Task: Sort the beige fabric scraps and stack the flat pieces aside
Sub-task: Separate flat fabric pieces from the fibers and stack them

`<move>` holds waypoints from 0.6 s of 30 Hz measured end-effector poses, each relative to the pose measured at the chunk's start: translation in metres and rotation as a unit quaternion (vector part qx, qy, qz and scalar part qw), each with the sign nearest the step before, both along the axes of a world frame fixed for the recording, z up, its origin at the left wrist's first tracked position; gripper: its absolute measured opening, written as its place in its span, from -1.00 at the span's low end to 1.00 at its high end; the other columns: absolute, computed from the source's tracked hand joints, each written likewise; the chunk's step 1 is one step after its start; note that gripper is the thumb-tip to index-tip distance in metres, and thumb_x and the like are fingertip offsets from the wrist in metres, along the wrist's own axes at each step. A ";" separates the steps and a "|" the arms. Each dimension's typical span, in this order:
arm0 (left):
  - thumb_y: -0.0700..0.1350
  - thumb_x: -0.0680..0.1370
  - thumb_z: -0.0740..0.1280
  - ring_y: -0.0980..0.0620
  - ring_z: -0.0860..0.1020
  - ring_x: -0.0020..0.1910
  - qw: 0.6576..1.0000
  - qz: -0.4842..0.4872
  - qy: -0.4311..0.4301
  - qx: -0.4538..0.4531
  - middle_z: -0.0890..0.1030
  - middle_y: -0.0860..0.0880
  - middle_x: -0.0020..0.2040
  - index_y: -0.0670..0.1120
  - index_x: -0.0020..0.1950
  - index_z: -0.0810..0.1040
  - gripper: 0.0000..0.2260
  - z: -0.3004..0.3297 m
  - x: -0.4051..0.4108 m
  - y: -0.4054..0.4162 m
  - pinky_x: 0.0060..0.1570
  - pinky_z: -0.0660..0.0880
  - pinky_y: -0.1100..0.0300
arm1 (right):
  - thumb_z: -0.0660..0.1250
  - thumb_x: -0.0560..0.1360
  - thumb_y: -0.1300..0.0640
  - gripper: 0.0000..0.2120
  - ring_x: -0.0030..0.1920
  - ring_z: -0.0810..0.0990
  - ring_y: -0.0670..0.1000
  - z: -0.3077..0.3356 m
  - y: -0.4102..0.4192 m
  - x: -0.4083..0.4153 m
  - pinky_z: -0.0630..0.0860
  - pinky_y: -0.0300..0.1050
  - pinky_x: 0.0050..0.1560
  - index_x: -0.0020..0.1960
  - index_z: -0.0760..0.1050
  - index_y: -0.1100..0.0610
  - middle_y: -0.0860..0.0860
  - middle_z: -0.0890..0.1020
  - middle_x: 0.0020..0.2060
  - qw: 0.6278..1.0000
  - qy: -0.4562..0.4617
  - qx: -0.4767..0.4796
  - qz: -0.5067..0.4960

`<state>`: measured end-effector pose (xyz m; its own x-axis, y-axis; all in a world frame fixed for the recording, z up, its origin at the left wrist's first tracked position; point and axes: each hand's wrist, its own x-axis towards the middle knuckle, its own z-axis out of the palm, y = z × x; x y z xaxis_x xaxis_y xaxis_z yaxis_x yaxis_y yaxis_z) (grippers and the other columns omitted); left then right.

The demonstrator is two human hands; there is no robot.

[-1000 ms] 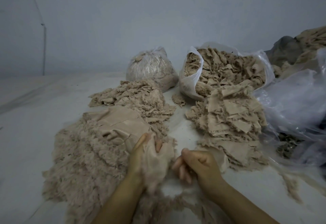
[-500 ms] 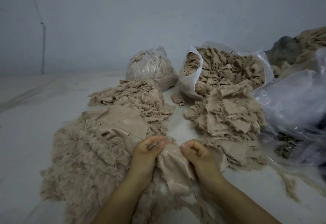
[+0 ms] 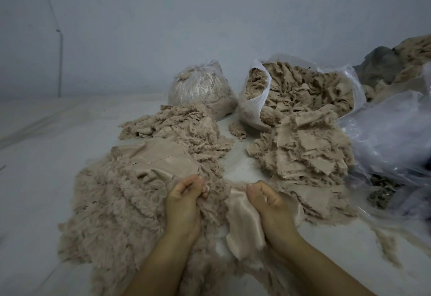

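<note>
A smooth beige fabric scrap (image 3: 242,223) hangs from my right hand (image 3: 268,204), whose curled fingers grip its top edge. My left hand (image 3: 184,200) is curled round fuzzy beige fibres pulled off to the left of the scrap. Below and left of both hands spreads a large fluffy pile (image 3: 112,204) with smooth flat pieces (image 3: 161,158) lying on top. A stack of flat frayed pieces (image 3: 305,151) sits to the right, beyond my right hand.
Behind stand a tied clear bag (image 3: 200,88) and an open white bag of scraps (image 3: 300,90). A second shredded heap (image 3: 179,125) lies in the middle. Crumpled clear plastic (image 3: 391,137) fills the right side. The pale floor (image 3: 46,146) stretches left to a wall.
My hands, close together on one scrap before, have drawn apart. The left has come away with fluff and the right keeps the smooth piece.
</note>
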<state>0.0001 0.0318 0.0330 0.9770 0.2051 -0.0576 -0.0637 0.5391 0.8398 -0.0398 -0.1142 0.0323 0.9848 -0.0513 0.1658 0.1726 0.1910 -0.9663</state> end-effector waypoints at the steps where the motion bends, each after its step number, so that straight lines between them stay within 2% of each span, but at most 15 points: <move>1: -0.32 0.53 0.28 0.12 0.51 -0.46 1.000 -0.009 -0.004 0.017 0.55 -0.07 -0.37 -0.22 -0.07 0.53 -0.94 -0.001 0.001 0.002 -0.40 0.51 0.30 | 0.27 0.46 -0.02 -0.72 -0.40 0.35 -0.06 0.000 -0.002 0.000 0.35 -0.22 -0.38 -0.33 0.37 0.11 0.03 0.39 -0.44 1.000 0.014 0.023 0.005; 3: -0.21 0.58 0.23 0.05 0.59 -0.34 0.995 -0.091 -0.003 0.048 0.62 -0.09 -0.29 -0.21 -0.01 0.57 -0.86 -0.003 -0.002 -0.002 -0.29 0.54 0.22 | 0.27 0.49 0.01 -0.74 -0.34 0.48 0.04 -0.001 -0.002 0.000 0.49 -0.15 -0.32 -0.23 0.42 0.19 0.14 0.50 -0.36 0.996 0.042 0.072 0.025; 5: -0.06 0.60 0.22 -0.05 0.66 -0.10 0.970 -0.226 -0.010 0.087 0.68 -0.15 -0.09 -0.19 0.04 0.62 -0.74 -0.006 -0.010 -0.011 -0.10 0.57 0.14 | 0.24 0.55 0.07 -0.72 -0.15 0.62 0.20 -0.003 0.000 0.001 0.61 0.01 -0.10 -0.03 0.49 0.31 0.28 0.63 -0.16 0.993 0.057 0.093 0.038; 7: 0.01 0.54 0.30 -0.11 0.65 0.00 0.946 -0.292 -0.038 0.139 0.67 -0.19 0.00 -0.15 0.03 0.64 -0.74 -0.009 -0.017 -0.017 -0.04 0.56 0.12 | 0.26 0.54 0.04 -0.68 -0.03 0.65 0.24 -0.003 0.000 0.000 0.59 0.12 0.03 0.07 0.52 0.30 0.27 0.66 -0.06 0.998 0.046 0.048 0.016; 9: 0.02 0.45 0.35 -0.10 0.65 -0.11 0.951 -0.243 -0.053 0.184 0.69 -0.14 -0.08 -0.14 -0.03 0.63 -0.74 -0.007 -0.017 -0.019 -0.15 0.56 0.16 | 0.31 0.49 0.01 -0.69 -0.12 0.67 0.14 -0.002 0.000 0.001 0.58 0.02 -0.07 0.01 0.57 0.26 0.20 0.69 -0.13 0.999 0.024 -0.016 -0.019; 11: 0.04 0.43 0.34 -0.03 0.60 -0.26 0.963 -0.158 -0.036 0.214 0.66 -0.09 -0.23 -0.13 -0.12 0.62 -0.76 -0.004 -0.015 -0.020 -0.30 0.52 0.19 | 0.31 0.52 0.08 -0.80 -0.27 0.64 0.02 0.000 -0.002 0.003 0.55 -0.13 -0.27 -0.07 0.57 0.23 0.11 0.69 -0.26 0.998 0.018 -0.017 -0.065; 12: 0.01 0.47 0.32 0.00 0.57 -0.32 0.972 -0.125 -0.014 0.197 0.64 -0.07 -0.29 -0.12 -0.13 0.61 -0.80 -0.002 -0.013 -0.018 -0.37 0.49 0.21 | 0.30 0.54 0.11 -0.84 -0.33 0.63 -0.02 0.001 -0.004 0.004 0.53 -0.17 -0.35 -0.10 0.57 0.19 0.05 0.67 -0.32 0.996 0.024 -0.001 -0.090; 14: -0.06 0.57 0.26 0.09 0.44 -0.50 0.985 -0.077 0.020 0.156 0.52 -0.01 -0.45 -0.13 -0.16 0.54 -0.81 0.001 -0.007 -0.008 -0.54 0.36 0.29 | 0.27 0.56 0.11 -0.85 -0.30 0.64 0.01 0.002 -0.010 0.006 0.55 -0.13 -0.32 -0.10 0.57 0.13 0.02 0.67 -0.32 0.991 0.034 0.039 -0.126; 16: -0.02 0.58 0.23 0.15 0.21 -0.61 0.982 -0.068 0.019 0.176 0.29 0.04 -0.54 -0.11 -0.22 0.42 -0.76 0.002 -0.005 0.002 -0.64 0.15 0.34 | 0.26 0.57 0.10 -0.84 -0.19 0.67 0.07 0.003 -0.016 0.007 0.58 -0.09 -0.22 -0.04 0.59 0.11 0.06 0.70 -0.23 0.990 0.037 0.054 -0.123; 18: 0.12 0.49 0.25 0.14 0.23 -0.60 0.973 -0.106 -0.014 0.205 0.31 0.03 -0.53 -0.12 -0.22 0.44 -0.70 0.002 -0.008 0.001 -0.63 0.17 0.32 | 0.25 0.57 0.07 -0.82 -0.20 0.68 0.04 0.004 -0.015 0.006 0.58 -0.16 -0.29 0.03 0.59 0.12 0.05 0.71 -0.20 0.992 0.046 0.052 -0.101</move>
<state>-0.0078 0.0328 0.0354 0.9999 -0.0015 0.0146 -0.0141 0.1634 0.9865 -0.0339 -0.1288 0.0358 0.9633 -0.2620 0.0585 0.1291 0.2612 -0.9566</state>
